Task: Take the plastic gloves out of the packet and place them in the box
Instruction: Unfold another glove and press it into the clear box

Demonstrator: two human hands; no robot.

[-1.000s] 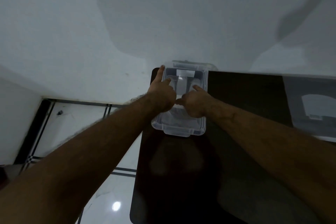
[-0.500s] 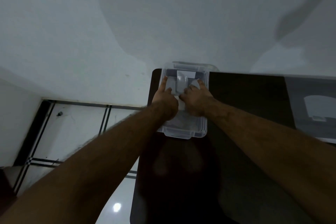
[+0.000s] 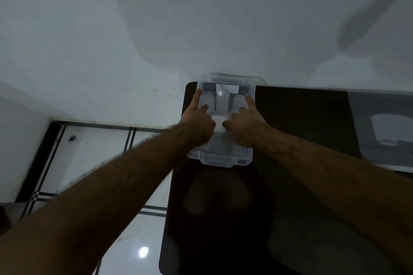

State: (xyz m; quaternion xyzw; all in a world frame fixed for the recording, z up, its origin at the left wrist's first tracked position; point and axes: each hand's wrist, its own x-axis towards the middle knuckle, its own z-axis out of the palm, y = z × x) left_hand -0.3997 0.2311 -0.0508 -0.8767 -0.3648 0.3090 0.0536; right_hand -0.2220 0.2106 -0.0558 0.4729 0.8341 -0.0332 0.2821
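- I am looking down at the clear rectangular plastic box (image 3: pixel 225 158), which is sitting on the dark glossy bench (image 3: pixel 223 219) at its far edge, against the pale wall (image 3: pixel 111 29).
- I am pressing both hands inside the box: the left hand (image 3: pixel 197 124) toward its left wall, the right hand (image 3: pixel 244 126) toward its right wall.
- The thin translucent plastic gloves (image 3: pixel 220 105) are lying flat on the box floor, just beyond and between my fingers (image 3: pixel 249 100), long axis running away from me along the box.
- My fingers are spreading loosely on the gloves, curled but gripping nothing that I can make out; both hands are equally near.
- To the box's right, well apart, a grey packet-like sheet (image 3: pixel 384 125) is resting on the bench.
- Left of the box, white tiled floor (image 3: pixel 89 147) is showing below.
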